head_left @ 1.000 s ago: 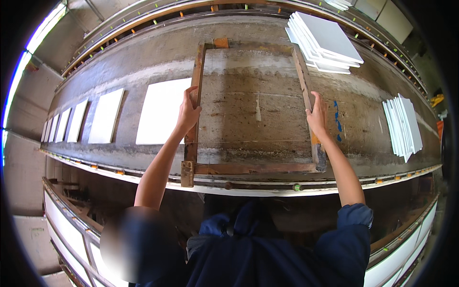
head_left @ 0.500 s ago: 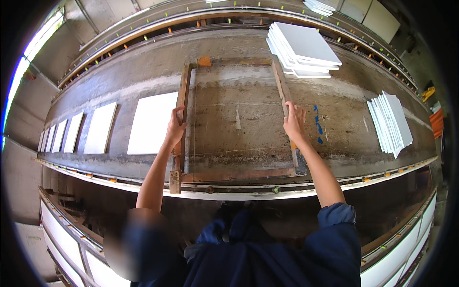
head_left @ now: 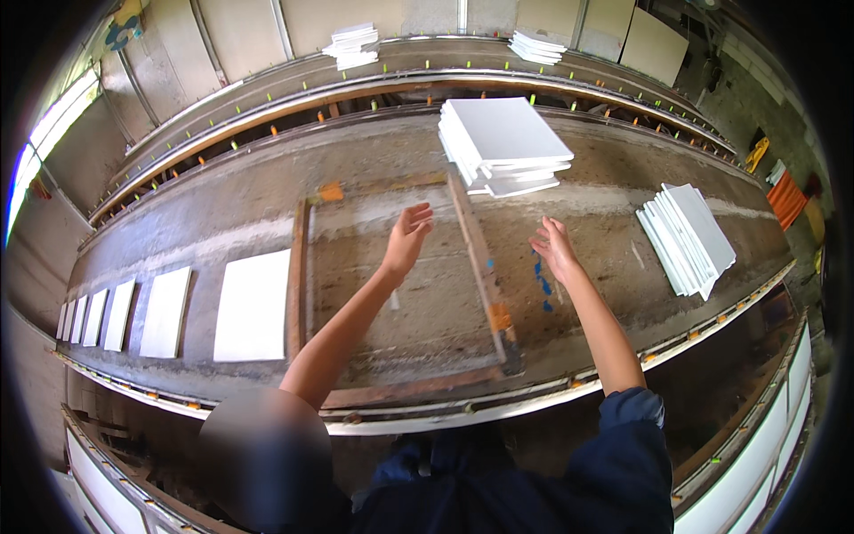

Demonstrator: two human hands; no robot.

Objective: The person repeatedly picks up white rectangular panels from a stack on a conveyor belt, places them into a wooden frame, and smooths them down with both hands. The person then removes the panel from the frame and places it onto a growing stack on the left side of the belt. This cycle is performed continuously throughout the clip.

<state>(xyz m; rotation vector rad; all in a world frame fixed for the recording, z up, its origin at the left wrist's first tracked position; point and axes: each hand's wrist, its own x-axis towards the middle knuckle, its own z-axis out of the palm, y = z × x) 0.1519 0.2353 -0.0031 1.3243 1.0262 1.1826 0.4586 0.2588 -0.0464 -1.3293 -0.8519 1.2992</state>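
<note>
A large rectangular brown frame (head_left: 482, 265) lies on the long worn table (head_left: 374, 142). My left hand (head_left: 409, 240) hovers over the inside of the frame, open with nothing in it. Just past the frame's right bar, my right hand (head_left: 556, 252) is also open and empty, above some blue marks on the tabletop. Beyond both hands sits a stack of white panels (head_left: 511, 133). Farther right, a second pile of white panels (head_left: 685, 238) leans in a slanted fan. One flat white panel (head_left: 253, 305) lies close against the frame's left bar.
Several more white panels (head_left: 165, 311) lie in a row leftward along the table. A pale rail with small orange and green clips (head_left: 427, 416) edges the near side. Behind runs another long table holding panel stacks (head_left: 353, 46). Orange cloth (head_left: 786, 201) hangs at the far right.
Both hands have let go of the frame's side bars. They have moved to the right, the left one across the frame's inside. My view has shifted, showing more of the far wall.
</note>
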